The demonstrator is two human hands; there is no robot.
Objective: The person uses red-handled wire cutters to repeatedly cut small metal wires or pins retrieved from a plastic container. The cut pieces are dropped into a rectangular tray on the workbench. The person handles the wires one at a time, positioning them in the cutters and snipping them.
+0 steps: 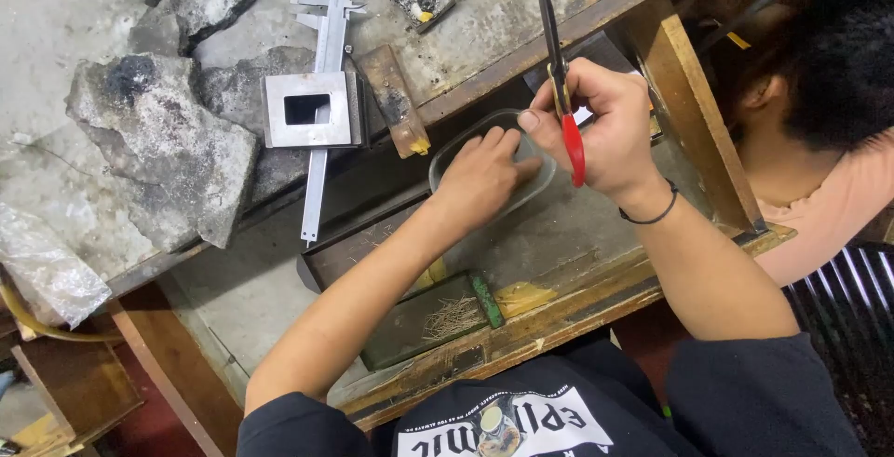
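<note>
Head view: left hand (480, 178) lay open-fingered in clear dish (447, 154) — right hand (596, 127) gripped red-handled scissors (562, 85) w/ blades up.

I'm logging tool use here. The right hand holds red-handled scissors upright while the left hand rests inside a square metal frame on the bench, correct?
Not quite. In the head view the left hand reaches into the clear oblong plastic container, not the square metal frame, which lies apart on the bench beside the steel caliper. The right hand does hold the red-handled scissors upright.
</note>
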